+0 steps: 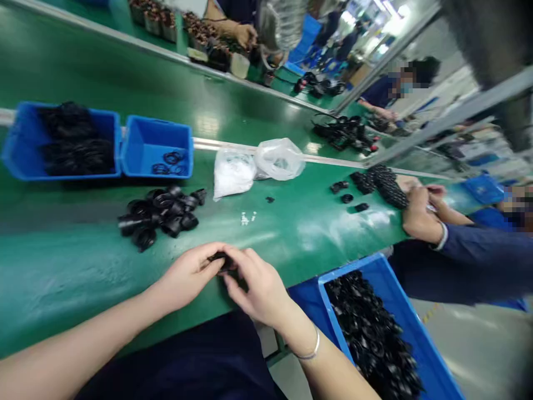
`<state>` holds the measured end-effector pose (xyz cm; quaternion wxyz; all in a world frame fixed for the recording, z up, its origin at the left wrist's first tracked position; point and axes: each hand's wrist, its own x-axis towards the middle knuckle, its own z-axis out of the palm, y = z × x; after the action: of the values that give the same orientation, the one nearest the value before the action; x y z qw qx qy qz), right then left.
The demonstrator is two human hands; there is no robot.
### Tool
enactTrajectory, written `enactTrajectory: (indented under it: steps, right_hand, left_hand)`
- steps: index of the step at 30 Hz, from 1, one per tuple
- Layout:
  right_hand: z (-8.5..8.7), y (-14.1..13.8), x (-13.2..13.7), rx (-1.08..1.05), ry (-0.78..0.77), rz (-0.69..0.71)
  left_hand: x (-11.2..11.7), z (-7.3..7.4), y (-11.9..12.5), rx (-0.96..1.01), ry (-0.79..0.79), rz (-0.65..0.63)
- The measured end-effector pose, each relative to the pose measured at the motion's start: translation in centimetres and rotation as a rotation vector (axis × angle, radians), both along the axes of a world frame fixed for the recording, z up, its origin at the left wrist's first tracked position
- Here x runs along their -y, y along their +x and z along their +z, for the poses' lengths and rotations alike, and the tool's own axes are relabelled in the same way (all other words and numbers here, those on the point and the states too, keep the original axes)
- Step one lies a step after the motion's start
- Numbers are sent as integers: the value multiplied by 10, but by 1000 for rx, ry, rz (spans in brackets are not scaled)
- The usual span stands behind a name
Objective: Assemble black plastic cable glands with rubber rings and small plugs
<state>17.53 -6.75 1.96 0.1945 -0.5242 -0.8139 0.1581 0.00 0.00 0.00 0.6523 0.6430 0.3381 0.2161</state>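
Observation:
My left hand (189,275) and my right hand (254,286) meet at the near edge of the green table (83,261). Both are closed around a small black ring-shaped part (219,259), mostly hidden by the fingers. A silver bracelet sits on my right wrist. A heap of black round parts (160,214) lies just beyond my left hand. Tiny white bits (247,218) lie beyond my right hand.
Two blue bins stand at the far left, one (62,141) full of black parts, one (157,147) holding a few rings. Two plastic bags (258,166) lie mid-table. A blue bin of black parts (375,333) sits at my right. A co-worker's hands (418,208) work at the right.

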Motion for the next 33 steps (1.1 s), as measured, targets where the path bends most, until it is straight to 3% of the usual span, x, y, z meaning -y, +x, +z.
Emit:
enactTrajectory:
  steps: [7, 11, 14, 17, 19, 21, 23, 25, 27, 30, 33]
  right_hand:
    - [-4, 6, -5, 202, 159, 138]
    - [-8, 17, -8, 18, 135, 135]
    - [-13, 54, -21, -146, 14, -159]
    - [-22, 116, -45, -174, 10, -605]
    - [-27, 160, -60, -214, 52, -829]
    - [-29, 194, -69, -257, 98, -965]
    - [-30, 212, -71, -271, 155, -1029]
    - [-30, 209, -70, -269, 200, -1024]
    - [-31, 189, -68, -268, 201, -935]
    - [-32, 145, -66, -272, 121, -678]
    - [-31, 108, -71, -275, 83, -405]
  left_hand:
    - [8, -1, 4, -58, -73, 20]
    - [16, 3, 6, -103, 9, -47]
    - [12, 9, 3, -192, 183, -61]
    - [-2, 14, -6, -348, 615, 56]
    - [-15, 15, -14, -494, 905, 142]
    - [-26, 14, -20, -666, 1090, 204]
    - [-33, 12, -25, -820, 1188, 241]
    - [-36, 10, -28, -904, 1242, 241]
    - [-35, 9, -29, -922, 1281, 221]
    - [-32, 10, -27, -884, 1283, 191]
    - [-27, 12, -21, -724, 1133, 165]
